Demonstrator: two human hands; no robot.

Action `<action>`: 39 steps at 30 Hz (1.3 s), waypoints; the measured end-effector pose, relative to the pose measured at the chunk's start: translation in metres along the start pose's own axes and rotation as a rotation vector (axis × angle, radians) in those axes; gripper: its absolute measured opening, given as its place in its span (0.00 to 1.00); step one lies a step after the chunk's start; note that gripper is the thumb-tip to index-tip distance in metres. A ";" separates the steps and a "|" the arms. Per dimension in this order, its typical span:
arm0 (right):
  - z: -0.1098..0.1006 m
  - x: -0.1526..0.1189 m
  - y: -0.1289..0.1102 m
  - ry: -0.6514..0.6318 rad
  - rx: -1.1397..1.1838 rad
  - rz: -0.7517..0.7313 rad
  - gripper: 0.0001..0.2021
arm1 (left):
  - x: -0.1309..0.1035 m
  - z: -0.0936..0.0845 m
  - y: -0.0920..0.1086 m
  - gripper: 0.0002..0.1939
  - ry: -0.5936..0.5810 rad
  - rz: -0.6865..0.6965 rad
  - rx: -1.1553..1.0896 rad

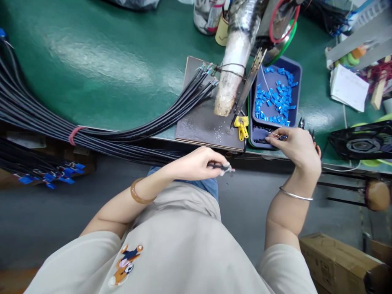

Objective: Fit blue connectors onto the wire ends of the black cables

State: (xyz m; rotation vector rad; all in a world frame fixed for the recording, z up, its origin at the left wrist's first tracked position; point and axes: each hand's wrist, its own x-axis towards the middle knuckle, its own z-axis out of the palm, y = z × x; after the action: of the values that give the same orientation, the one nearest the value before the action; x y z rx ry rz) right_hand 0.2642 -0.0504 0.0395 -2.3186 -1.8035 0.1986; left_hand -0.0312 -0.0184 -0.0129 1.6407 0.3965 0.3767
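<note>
Left hand [196, 163] pinches a black cable end [225, 167], tip pointing right. Right hand [294, 145] pinches a blue terminal [282, 137] at the tray [295, 77] edge, right of the tip.

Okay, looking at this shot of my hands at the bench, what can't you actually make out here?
1. Head view: what the right hand pinches at the blue tray is too small to tell; fingers cover it.
2. The stripped tip of the black cable in the left hand is blurred.
3. The cable bundle runs off the left edge.
4. The tool behind the right hand is mostly hidden.
5. The blue parts are too small to identify.
</note>
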 end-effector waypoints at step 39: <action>0.025 -0.001 -0.033 0.064 -0.008 0.002 0.05 | -0.056 0.030 0.057 0.11 0.024 -0.007 0.909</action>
State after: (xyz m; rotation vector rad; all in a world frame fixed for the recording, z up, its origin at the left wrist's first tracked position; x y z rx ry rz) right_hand 0.2270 -0.0412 0.0235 -2.3043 -1.7753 0.1160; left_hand -0.0649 -0.0767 0.0402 2.5152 0.6468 0.2119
